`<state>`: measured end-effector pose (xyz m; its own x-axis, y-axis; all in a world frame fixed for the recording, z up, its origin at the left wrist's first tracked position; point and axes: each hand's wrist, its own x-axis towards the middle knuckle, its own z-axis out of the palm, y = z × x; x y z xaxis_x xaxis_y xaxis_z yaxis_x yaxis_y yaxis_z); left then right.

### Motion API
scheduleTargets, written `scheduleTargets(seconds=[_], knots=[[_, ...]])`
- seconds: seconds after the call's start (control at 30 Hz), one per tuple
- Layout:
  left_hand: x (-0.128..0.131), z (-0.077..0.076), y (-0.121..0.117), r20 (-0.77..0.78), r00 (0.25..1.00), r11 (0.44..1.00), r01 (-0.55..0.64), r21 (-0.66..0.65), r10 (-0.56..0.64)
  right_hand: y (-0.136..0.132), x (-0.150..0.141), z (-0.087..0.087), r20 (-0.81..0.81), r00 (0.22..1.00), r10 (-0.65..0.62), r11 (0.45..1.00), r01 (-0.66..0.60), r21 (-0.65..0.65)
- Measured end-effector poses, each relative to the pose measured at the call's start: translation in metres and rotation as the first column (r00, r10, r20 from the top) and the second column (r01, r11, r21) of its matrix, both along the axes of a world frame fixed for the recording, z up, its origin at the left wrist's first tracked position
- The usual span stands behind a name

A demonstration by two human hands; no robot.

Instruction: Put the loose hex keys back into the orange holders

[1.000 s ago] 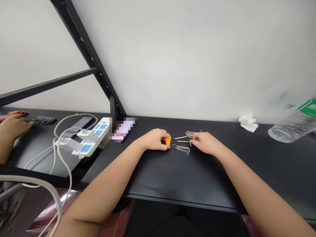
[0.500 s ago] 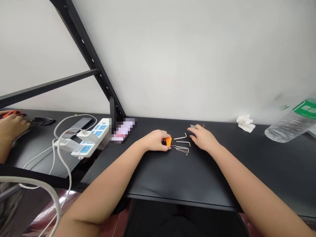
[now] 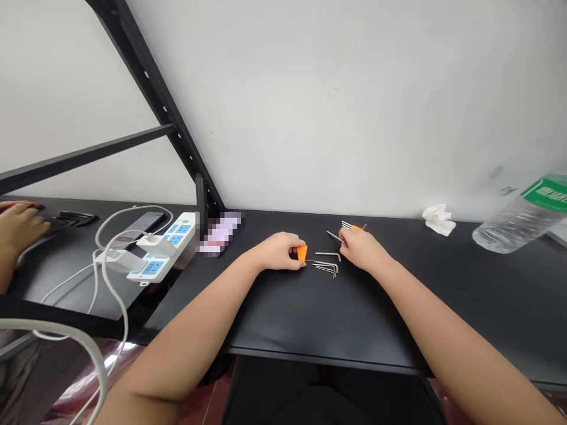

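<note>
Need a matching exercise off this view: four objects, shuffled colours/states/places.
Things
1. bottle
2. orange piece
3. power strip
4. tissue

Descriptions
A. white with blue socket faces
B. white, crumpled
C. clear, with a green label
D. pinched in the left hand

Pairs: 1-C, 2-D, 3-A, 4-B
</note>
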<state>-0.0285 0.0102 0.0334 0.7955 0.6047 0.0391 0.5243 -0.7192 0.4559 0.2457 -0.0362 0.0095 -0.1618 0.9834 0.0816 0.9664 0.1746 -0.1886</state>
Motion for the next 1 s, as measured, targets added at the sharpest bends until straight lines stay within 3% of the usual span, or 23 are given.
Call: scheduleTargets(seconds=[0.17, 0.37, 0.47, 0.57, 0.67, 0.83, 1.0], knots=[[0.0, -0.001, 0.0, 0.005, 1.0, 0.999, -0.031, 0.023, 0.031, -0.001, 0.011, -0.001, -0.253, 0.967, -0.032, 0.994, 0.003, -0.113], [0.001, -0.008, 0.003, 0.065, 0.996, 0.997, -0.067, 0.043, 0.064, -0.009, 0.007, -0.001, -0.216, 0.957, 0.194, 0.973, -0.216, -0.082], [0.002, -0.008, 0.002, 0.112, 0.991, 0.995, -0.081, 0.057, 0.075, -0.016, -0.002, 0.0, -0.255, 0.933, 0.254, 0.949, -0.292, -0.12], [0.004, -0.005, -0.002, 0.153, 0.986, 0.994, -0.073, 0.077, 0.061, -0.021, -0.009, 0.001, -0.282, 0.92, 0.273, 0.952, -0.301, -0.058], [0.008, -0.003, -0.007, 0.179, 0.983, 0.994, -0.06, 0.091, 0.043, -0.023, -0.017, 0.004, -0.415, 0.878, 0.237, 0.968, -0.251, 0.023], [0.014, -0.001, -0.013, 0.157, 0.988, 0.991, -0.025, 0.131, 0.004, -0.026, -0.029, 0.008, -0.725, 0.683, 0.091, 0.96, -0.253, -0.117], [0.016, -0.001, -0.015, 0.116, 0.993, 0.987, 0.013, 0.16, -0.031, -0.03, -0.033, 0.01, -0.73, 0.68, 0.071, 0.933, -0.304, -0.192]])
